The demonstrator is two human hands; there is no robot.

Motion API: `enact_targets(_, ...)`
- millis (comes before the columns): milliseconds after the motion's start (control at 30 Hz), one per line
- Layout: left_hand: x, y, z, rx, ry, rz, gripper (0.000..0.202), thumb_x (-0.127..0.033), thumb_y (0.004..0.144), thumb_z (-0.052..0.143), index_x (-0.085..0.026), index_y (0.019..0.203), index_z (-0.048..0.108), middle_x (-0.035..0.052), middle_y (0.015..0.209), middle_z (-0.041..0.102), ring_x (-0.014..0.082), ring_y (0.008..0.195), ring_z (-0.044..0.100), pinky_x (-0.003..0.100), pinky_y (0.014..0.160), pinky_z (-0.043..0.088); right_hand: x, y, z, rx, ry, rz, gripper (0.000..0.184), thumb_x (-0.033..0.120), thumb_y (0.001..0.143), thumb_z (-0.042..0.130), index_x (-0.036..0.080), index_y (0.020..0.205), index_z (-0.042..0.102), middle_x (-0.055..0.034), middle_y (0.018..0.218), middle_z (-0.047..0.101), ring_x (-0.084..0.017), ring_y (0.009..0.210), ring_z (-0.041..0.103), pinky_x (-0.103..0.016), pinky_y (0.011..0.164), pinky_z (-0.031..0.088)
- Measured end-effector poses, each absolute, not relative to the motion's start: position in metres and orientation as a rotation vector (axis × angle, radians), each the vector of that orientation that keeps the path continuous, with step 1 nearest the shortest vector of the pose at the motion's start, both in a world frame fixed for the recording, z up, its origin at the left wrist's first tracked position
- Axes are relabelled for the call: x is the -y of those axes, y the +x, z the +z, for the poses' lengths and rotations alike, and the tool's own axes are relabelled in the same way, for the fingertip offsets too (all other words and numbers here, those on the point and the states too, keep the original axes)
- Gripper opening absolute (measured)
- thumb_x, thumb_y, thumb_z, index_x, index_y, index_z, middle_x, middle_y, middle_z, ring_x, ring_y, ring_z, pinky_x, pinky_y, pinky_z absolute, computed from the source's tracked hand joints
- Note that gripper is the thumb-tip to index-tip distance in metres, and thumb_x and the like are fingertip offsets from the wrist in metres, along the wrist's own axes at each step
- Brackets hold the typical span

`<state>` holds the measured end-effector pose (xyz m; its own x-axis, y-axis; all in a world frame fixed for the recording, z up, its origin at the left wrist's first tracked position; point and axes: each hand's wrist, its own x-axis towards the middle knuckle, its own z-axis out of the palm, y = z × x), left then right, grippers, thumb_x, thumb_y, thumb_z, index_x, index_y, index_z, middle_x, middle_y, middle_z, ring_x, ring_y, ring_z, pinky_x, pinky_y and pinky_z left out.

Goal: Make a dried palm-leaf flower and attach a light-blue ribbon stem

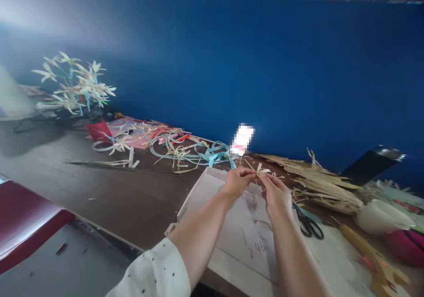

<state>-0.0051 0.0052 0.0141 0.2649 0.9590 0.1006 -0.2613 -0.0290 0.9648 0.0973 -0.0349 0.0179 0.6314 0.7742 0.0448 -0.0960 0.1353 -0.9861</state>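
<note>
Over the far part of a shallow white cardboard box (202,204), a small pale piece of dry strip material (260,169) sits between the two hands, at their fingertips; its short strips splay on the far side, and a thin stalk that seems to belong to it slants away toward the far left; the left hand (237,182) meets it from the left, thumb and finger drawn narrowly together on it; the right hand (277,194) pinches it from the right, just as narrow, so neither hand is clearly nearer; the box holds a few blurred pale scraps (255,202); at far left a small red pot (99,131) bears pale star-shaped flowers (89,85); at right stands a rounded white bowl (380,217), its contents too unclear to tell
</note>
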Motion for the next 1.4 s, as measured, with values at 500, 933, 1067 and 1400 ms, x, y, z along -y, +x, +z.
enact_targets(500, -0.0045, -0.0032, 0.0119, -0.782, 1.181, 1.201, 0.019, -0.026, 0.063, 0.069, -0.011, 0.075, 0.068, 0.0012, 0.063, 0.061, 0.007, 0.055, 0.047, 0.021, 0.056, 0.038, 0.0384, 0.0931, 0.0214, 0.732, -1.351, 0.577, 0.033, 0.039, 0.054, 0.074, 0.015, 0.076, 0.07, 0.006, 0.046, 0.047, -0.006, 0.04, 0.032, -0.023, 0.04, 0.025)
enact_targets(933, -0.0041, -0.0023, 0.012, -0.76, 1.17, 1.208, 0.018, -0.027, 0.062, 0.07, -0.013, 0.075, 0.068, 0.001, 0.068, 0.064, 0.009, 0.061, 0.052, 0.023, 0.061, 0.041, 0.0364, 0.0999, 0.0164, 0.733, -1.389, 0.567, 0.034, 0.038, 0.056, 0.074, 0.014, 0.079, 0.071, 0.006, 0.044, 0.045, -0.007, 0.039, 0.031, -0.022, 0.037, 0.024)
enact_targets(1067, -0.0043, -0.0022, 0.0106, -0.764, 1.186, 1.218, 0.017, -0.025, 0.063, 0.069, -0.013, 0.076, 0.069, 0.0014, 0.069, 0.065, 0.0091, 0.062, 0.053, 0.023, 0.062, 0.042, 0.0363, 0.0993, 0.0161, 0.724, -1.366, 0.583, 0.035, 0.039, 0.055, 0.076, 0.014, 0.079, 0.071, 0.0058, 0.046, 0.047, -0.006, 0.04, 0.031, -0.021, 0.037, 0.023)
enact_targets(1400, -0.0061, -0.0022, 0.0085, -0.786, 1.243, 1.223, 0.017, -0.026, 0.065, 0.069, -0.014, 0.076, 0.069, 0.0015, 0.07, 0.065, 0.0098, 0.064, 0.054, 0.023, 0.062, 0.042, 0.0358, 0.0993, 0.0154, 0.718, -1.363, 0.594, 0.035, 0.039, 0.054, 0.076, 0.014, 0.079, 0.071, 0.0066, 0.042, 0.042, -0.006, 0.038, 0.028, -0.022, 0.035, 0.018)
